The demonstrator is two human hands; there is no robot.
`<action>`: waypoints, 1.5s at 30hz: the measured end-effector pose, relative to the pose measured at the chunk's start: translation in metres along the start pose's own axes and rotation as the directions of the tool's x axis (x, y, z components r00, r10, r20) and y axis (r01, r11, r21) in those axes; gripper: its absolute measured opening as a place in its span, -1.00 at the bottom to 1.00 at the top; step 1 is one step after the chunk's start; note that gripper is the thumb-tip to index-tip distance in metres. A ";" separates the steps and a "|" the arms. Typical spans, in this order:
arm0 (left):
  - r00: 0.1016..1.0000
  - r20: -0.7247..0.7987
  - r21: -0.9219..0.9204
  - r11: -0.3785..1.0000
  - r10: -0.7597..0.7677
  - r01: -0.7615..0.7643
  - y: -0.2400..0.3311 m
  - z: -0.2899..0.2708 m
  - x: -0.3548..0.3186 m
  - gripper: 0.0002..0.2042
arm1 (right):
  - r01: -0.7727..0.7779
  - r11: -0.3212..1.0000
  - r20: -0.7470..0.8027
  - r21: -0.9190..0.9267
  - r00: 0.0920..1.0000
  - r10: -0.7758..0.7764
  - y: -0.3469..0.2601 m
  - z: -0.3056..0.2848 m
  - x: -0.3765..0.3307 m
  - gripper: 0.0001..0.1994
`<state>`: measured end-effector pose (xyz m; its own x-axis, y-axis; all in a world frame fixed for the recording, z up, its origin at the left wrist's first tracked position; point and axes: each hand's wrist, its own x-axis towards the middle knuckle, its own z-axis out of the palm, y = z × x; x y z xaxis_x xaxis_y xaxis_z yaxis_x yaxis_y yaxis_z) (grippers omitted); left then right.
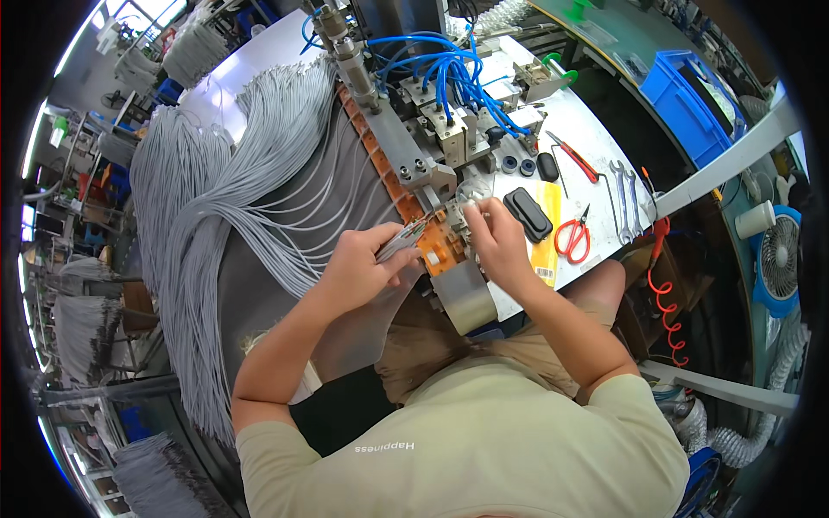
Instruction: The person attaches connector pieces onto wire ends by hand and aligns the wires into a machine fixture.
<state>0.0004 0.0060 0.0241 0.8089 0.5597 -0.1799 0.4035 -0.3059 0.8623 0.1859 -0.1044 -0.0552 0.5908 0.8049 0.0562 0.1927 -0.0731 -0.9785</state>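
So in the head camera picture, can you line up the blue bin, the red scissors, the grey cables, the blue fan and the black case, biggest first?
1. Grey cables, all together
2. Blue bin
3. Blue fan
4. Red scissors and black case: too alike to rank

White worktop point(580, 112), two wrenches point(622, 203), red-handled scissors point(582, 223), yellow packet point(546, 259), black oblong case point(528, 214)

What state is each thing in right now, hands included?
Left hand: closed around cable ends
Right hand: near the orange block, grip unclear
Grey cables: bundled, draped
Scissors: lying flat
Wrenches: lying side by side
Red coiled hose: hanging
Fan: running or not, unclear
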 end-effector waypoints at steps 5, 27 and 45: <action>0.996 0.075 -0.177 0.982 -0.054 0.066 -0.003 -0.002 0.005 -0.92 | 0.576 0.789 0.146 -0.215 0.817 -0.557 -0.027 0.005 -0.036 -0.90; 0.975 0.025 0.168 0.961 0.221 -0.222 -0.002 -0.001 -0.002 -0.88 | 0.137 0.990 0.265 0.034 0.954 -0.141 -0.038 0.010 -0.026 -0.88; 0.968 0.001 0.164 0.955 0.251 -0.248 -0.006 0.002 -0.001 -0.88 | 0.097 0.995 0.350 0.024 0.932 -0.099 -0.044 0.004 -0.023 -0.88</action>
<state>-0.0020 0.0061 0.0183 0.8849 0.4639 0.0416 0.2551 -0.5573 0.7902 0.1611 -0.1174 -0.0145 0.2572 0.9631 0.0798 0.2304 0.0191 -0.9729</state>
